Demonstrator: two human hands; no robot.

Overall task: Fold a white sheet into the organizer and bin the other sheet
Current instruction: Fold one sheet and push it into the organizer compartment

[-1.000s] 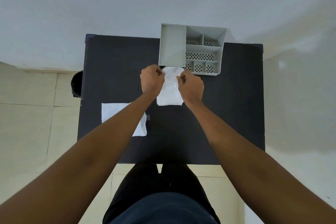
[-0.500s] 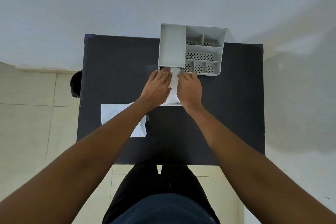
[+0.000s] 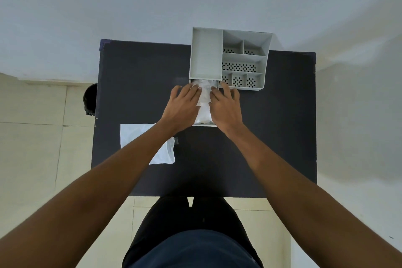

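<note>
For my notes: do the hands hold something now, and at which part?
Both hands, left and right, press flat on the folded white sheet, one on each side; no pinch is visible.

Matt dark table (image 3: 272, 137); organizer (image 3: 205, 54) smooth grey plastic (perforated floors).

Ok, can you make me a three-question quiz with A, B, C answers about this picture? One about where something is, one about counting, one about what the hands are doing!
1. Where is the flat sheet?
A. In the organizer
B. On the table, under the left arm
C. On the floor

2. How many white sheets are there?
A. One
B. Two
C. Four

3. What are the hands doing?
A. Pressing flat on the folded sheet
B. Hanging in the air
C. Lifting the organizer

Answers: 1 B, it lies on the black table. 2 B, the flat one and the folded sheet. 3 A, left hand and right hand lie open on it, in front of the organizer.
</note>
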